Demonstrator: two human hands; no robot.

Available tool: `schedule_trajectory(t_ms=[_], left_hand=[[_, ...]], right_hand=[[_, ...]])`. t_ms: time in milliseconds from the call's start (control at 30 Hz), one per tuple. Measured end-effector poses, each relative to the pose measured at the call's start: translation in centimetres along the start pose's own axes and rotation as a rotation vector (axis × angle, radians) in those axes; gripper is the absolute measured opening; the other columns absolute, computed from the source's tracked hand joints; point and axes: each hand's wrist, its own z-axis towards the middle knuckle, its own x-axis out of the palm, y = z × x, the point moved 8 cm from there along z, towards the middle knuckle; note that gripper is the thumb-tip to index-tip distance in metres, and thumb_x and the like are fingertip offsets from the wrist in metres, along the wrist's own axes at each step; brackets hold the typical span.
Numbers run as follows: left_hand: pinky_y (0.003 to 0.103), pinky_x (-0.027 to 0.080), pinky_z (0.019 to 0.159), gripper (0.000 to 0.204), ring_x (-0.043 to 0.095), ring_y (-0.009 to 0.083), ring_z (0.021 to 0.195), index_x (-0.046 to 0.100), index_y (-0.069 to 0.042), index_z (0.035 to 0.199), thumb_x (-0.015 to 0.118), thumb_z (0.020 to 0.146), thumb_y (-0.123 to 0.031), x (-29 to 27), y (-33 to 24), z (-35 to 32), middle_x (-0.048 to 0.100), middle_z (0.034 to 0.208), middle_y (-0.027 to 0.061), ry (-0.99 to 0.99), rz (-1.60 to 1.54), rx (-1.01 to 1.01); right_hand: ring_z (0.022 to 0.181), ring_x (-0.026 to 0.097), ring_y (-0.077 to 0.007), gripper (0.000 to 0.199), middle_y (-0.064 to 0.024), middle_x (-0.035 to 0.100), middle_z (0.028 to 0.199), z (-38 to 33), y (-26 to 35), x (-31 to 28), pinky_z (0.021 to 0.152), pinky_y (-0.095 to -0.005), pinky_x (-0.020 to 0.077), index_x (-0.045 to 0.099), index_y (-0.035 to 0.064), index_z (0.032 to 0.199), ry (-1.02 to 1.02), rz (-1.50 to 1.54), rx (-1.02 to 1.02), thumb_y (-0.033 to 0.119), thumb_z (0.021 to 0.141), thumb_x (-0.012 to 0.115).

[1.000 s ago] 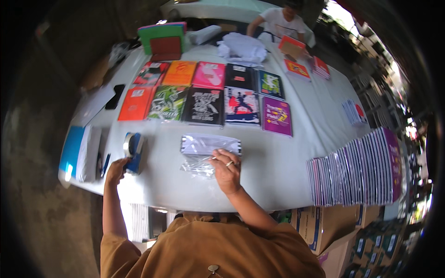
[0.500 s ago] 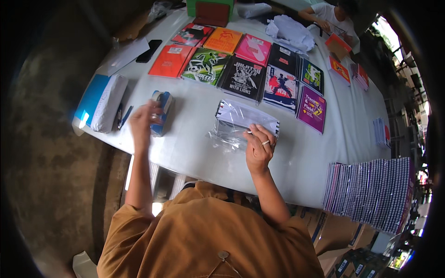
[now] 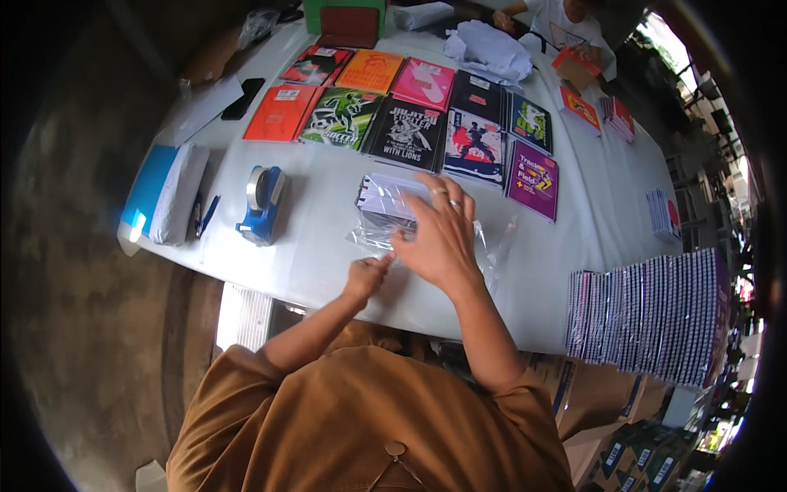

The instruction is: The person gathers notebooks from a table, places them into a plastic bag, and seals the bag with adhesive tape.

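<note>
Clear plastic sleeve point(image 3: 492, 246) lies near the tape dispenser point(image 3: 262, 203) on the counter point(image 3: 320, 254); right hand point(image 3: 438, 238) spread flat on it, left hand point(image 3: 366, 275) pinching its edge. Bagging underway; sealing needs tape.

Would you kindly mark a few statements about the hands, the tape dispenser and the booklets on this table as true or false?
1. The right hand lies flat on a clear plastic sleeve holding white sheets. True.
2. The left hand grips the blue tape dispenser. False: it pinches at the sleeve's near edge, and the dispenser stands apart to the left.
3. Colourful booklets lie in rows beyond the sleeve. True.
4. The row of dark booklets stands at the person's left. False: it is at the right edge of the table.
5. The right hand wears no ring. False: rings show on two fingers.
</note>
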Motion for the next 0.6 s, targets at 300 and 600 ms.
schedule_trajectory(t_ms=[300,600], left_hand=[[0.033,0.04,0.09,0.059,0.051,0.018,0.107,0.041,-0.005,0.131,0.055,0.088,-0.044,3.9,-1.2,-3.8,0.054,0.118,0.0078,0.74,-0.169,0.049],[0.03,0.039,0.092,0.062,0.052,0.015,0.102,0.052,-0.004,0.114,0.081,0.062,-0.02,-4.2,-19.5,-6.0,0.057,0.105,0.0078,0.073,0.142,1.07]], right_hand=[[0.104,0.057,-0.0234,0.076,-0.0077,0.061,0.107,-1.0,-7.9,0.6,0.091,-0.0346,0.0438,0.047,0.002,0.118,-0.116,1.352,0.418,0.016,0.054,0.086],[0.097,0.054,-0.0193,0.048,-0.006,0.058,0.101,-2.4,-5.8,2.9,0.087,-0.0321,0.0413,0.059,0.0022,0.103,-0.283,0.896,0.011,0.016,0.064,0.082]])
